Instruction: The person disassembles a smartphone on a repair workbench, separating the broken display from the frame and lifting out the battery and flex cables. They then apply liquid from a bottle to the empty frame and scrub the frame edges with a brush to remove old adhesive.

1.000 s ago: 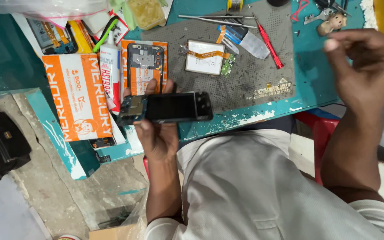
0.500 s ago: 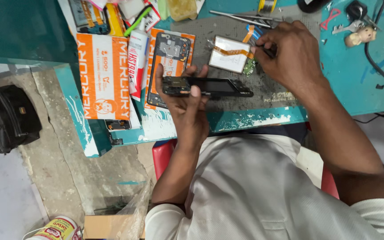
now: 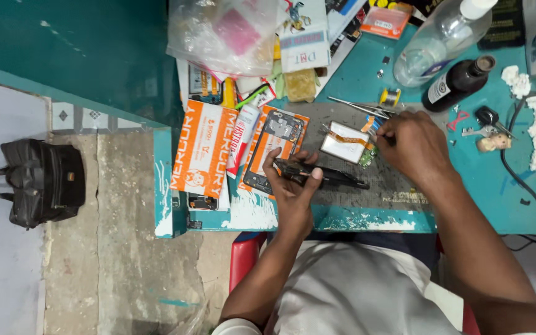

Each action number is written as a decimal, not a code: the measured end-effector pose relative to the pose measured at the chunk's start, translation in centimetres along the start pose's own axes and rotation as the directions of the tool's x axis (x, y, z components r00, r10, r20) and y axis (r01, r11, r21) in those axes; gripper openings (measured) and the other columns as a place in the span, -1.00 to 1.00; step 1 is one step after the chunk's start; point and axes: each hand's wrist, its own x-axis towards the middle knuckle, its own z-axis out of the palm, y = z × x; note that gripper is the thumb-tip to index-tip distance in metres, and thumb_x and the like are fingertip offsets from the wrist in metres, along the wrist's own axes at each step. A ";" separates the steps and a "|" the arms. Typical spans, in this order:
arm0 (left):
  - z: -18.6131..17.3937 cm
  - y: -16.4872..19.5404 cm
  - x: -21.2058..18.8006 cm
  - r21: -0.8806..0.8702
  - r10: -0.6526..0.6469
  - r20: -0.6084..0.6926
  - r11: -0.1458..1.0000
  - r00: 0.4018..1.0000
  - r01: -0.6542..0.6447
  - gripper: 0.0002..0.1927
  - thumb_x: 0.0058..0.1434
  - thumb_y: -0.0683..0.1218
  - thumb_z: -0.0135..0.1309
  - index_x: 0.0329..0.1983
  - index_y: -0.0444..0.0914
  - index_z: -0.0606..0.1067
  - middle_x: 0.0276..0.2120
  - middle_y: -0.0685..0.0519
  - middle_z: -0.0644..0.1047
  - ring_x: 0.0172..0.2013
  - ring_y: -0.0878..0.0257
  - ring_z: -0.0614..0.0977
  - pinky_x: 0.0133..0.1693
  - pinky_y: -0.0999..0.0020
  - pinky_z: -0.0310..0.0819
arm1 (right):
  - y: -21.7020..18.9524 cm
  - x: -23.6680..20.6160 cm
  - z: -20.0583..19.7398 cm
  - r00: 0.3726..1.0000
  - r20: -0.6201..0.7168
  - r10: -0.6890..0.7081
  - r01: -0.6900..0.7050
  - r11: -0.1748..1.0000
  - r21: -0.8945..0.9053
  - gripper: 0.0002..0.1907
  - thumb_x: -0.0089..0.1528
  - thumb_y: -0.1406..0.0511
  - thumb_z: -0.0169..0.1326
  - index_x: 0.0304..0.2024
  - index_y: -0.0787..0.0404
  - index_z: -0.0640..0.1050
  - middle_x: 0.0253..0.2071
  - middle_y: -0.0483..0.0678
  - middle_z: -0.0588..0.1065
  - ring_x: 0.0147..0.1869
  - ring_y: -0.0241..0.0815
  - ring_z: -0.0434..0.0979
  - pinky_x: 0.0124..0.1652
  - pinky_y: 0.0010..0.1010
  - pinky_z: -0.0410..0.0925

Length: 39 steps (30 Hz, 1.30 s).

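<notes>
The left hand holds a dark phone edge-up over the grey mat on the teal counter, its grip pinching the phone's left end between thumb and fingers. The phone lies just above the mat near the counter's front edge, its long side running left to right. The right hand rests farther back on the mat, fingers curled together over a small tool whose tip touches a white phone battery with an orange ribbon strip across it; whether that grip truly clamps the tool I cannot tell, since the knuckles hide it. Just left of the phone sits an opened phone frame lying on an orange card, and beside that an orange box at the counter's left corner. Metal tweezers lie behind the battery. Farther back stand a clear plastic bottle and a dark glass bottle, with keys near them. A black bag sits on the floor well to the left.
</notes>
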 end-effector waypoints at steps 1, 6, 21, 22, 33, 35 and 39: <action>0.0 0.0 0.0 0.003 0.015 0.007 1.000 1.000 -0.015 -0.15 0.22 -0.32 0.19 0.44 -0.07 0.00 0.18 -0.12 0.38 0.25 0.04 0.48 0.18 0.16 0.39 | 0.0 0.0 0.0 1.000 0.000 -0.004 0.004 1.000 -0.007 -0.88 0.10 0.30 0.30 -0.34 0.20 0.69 -0.26 0.04 0.59 -0.08 0.13 0.54 -0.08 -0.09 0.42; -0.1 -0.1 -0.1 0.040 0.020 0.007 0.999 1.000 -0.020 -0.15 0.22 -0.33 0.19 0.43 -0.07 0.00 0.20 -0.11 0.37 0.25 0.06 0.46 0.21 0.18 0.38 | 0.1 -0.1 0.6 1.000 0.019 0.007 -0.007 1.000 -0.001 -0.86 0.10 0.31 0.29 -0.30 0.21 0.68 -0.23 0.04 0.59 -0.08 0.12 0.54 -0.05 -0.10 0.43; -0.1 0.0 -0.3 0.020 0.015 0.002 1.000 1.000 -0.015 -0.13 0.19 -0.33 0.23 0.43 -0.06 0.02 0.20 -0.12 0.35 0.25 0.07 0.45 0.19 0.20 0.40 | 1.1 0.0 1.9 0.974 0.081 0.214 -0.224 0.963 0.150 -0.79 0.07 0.31 0.36 -0.30 0.27 0.66 -0.30 0.11 0.60 -0.21 0.10 0.62 -0.14 -0.11 0.45; -0.1 0.0 -0.2 0.018 0.015 0.002 1.000 1.000 -0.015 -0.13 0.19 -0.33 0.23 0.42 -0.07 0.02 0.20 -0.12 0.35 0.25 0.07 0.45 0.20 0.21 0.40 | 1.1 0.0 1.9 0.979 0.072 0.189 -0.198 0.970 0.142 -0.81 0.07 0.33 0.34 -0.30 0.28 0.66 -0.29 0.11 0.60 -0.21 0.10 0.62 -0.14 -0.11 0.46; -0.2 -0.8 0.1 0.042 0.000 -0.032 0.999 1.000 0.002 -0.24 0.25 -0.29 0.22 0.40 -0.09 0.09 0.11 -0.08 0.39 0.12 0.16 0.52 0.09 0.28 0.45 | -0.9 -2.9 -0.6 0.999 -0.038 0.039 -0.031 0.982 0.184 -0.80 0.23 0.45 0.23 -0.09 0.38 0.57 -0.14 0.18 0.58 -0.14 0.19 0.58 -0.12 -0.08 0.43; -0.1 -1.2 -0.2 0.042 0.006 -0.012 0.999 1.000 -0.005 -0.25 0.28 -0.28 0.21 0.41 -0.08 0.09 0.09 -0.06 0.39 0.09 0.20 0.51 0.08 0.31 0.45 | -1.0 -4.0 -1.9 0.981 -0.172 -0.084 0.115 0.977 0.179 -0.91 0.28 0.50 0.21 -0.27 0.44 0.53 0.03 0.22 0.57 -0.07 0.21 0.58 -0.13 -0.12 0.43; 0.3 -1.5 0.2 0.073 0.033 -0.019 0.997 0.999 -0.032 -0.28 0.31 -0.27 0.22 0.40 -0.09 0.12 0.06 -0.01 0.37 0.03 0.25 0.51 0.03 0.36 0.46 | -1.5 -6.1 -3.5 0.985 -0.173 0.010 0.064 0.907 0.416 -0.88 0.34 0.56 0.20 -0.06 0.46 0.58 -0.10 0.21 0.53 -0.14 0.04 0.57 -0.17 -0.26 0.40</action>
